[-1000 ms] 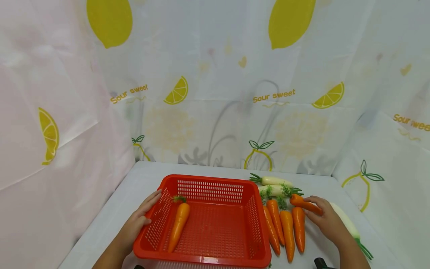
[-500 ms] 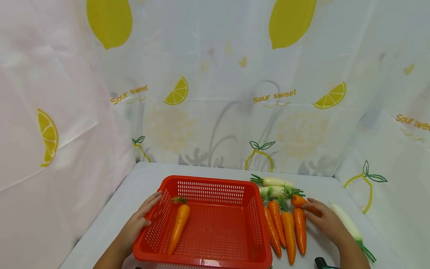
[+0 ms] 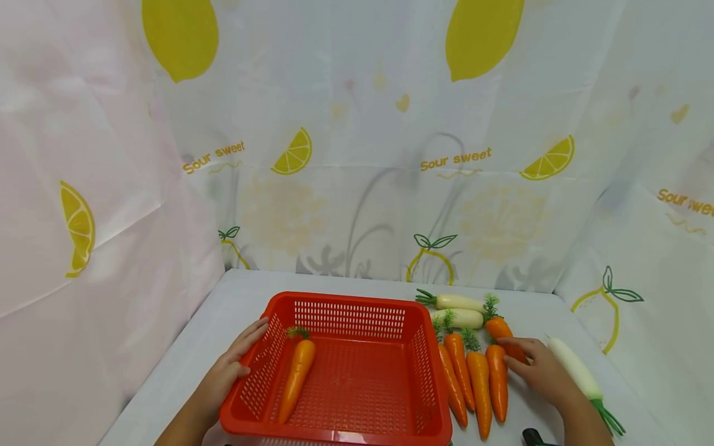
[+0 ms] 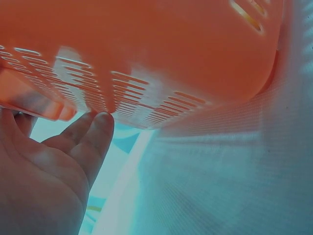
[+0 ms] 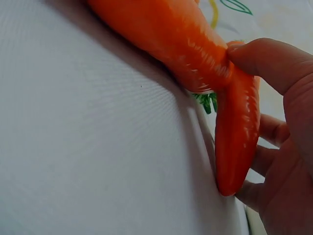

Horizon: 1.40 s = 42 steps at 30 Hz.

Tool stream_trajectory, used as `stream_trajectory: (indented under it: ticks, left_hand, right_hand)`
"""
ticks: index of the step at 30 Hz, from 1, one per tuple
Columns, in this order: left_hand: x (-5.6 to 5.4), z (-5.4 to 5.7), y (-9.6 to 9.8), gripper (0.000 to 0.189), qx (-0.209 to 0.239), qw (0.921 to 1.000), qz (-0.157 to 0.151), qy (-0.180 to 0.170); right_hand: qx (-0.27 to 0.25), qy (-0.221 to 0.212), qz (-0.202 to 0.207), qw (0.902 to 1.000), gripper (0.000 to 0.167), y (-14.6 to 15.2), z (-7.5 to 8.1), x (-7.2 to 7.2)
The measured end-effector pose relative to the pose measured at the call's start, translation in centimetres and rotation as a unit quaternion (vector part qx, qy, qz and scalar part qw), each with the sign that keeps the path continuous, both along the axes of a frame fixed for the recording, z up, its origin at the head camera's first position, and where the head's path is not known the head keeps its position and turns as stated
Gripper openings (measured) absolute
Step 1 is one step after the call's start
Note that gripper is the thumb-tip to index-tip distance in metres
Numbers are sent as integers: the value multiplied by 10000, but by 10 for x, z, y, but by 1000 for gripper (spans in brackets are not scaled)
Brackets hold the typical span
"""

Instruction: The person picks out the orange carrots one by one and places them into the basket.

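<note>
My left hand (image 3: 223, 371) rests against the left side of a red plastic basket (image 3: 334, 430), its fingers fairly straight along the rim. In the left wrist view the thumb (image 4: 98, 142) touches the slotted outer wall. One orange carrot (image 3: 298, 378) with a leafy top lies inside the basket, at the left. To the right of the basket, my right hand (image 3: 541, 368) pinches another carrot (image 3: 500, 328) near its tapered end. The right wrist view shows the thumb on one side of this carrot (image 5: 238, 132) and the fingers behind it. Its leafy top points away from me.
Several carrots (image 3: 478, 390) lie side by side right of the basket. Two white radishes (image 3: 460, 301) lie behind them, and a third white radish (image 3: 577, 368) is right of my right hand. A black object (image 3: 532, 436) shows at the front edge. Printed cloth surrounds the table.
The carrot in my right hand has turned, its leafy top swinging from over the radishes to point more toward the back. My left hand and the basket stay put.
</note>
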<state>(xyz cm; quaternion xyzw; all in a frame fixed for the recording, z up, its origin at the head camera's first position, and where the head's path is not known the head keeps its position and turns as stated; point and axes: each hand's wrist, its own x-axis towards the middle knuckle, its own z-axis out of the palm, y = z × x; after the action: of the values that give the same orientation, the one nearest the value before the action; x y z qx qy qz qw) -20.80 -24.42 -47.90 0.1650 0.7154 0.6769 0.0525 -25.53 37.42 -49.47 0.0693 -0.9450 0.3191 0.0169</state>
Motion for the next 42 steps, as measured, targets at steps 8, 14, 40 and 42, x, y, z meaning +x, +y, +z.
stream_trajectory:
  ticks: [8, 14, 40, 42]
  left_hand:
    - [7, -3, -7, 79, 3, 9998, 76, -195]
    - [7, -2, -9, 79, 10, 9998, 48, -195]
    - [1, -1, -1, 79, 1, 9999, 32, -114]
    - [0, 0, 0, 80, -30, 9999, 58, -147]
  right_hand:
    - [-257, -382, -40, 9989, 54, -4, -4, -2]
    - [-406, -528, -119, 9977, 55, -5, -1, -4]
    - [-575, -822, -806, 9917, 69, -3, 2, 5]
    - [-591, -812, -836, 9914, 69, -4, 3, 6]
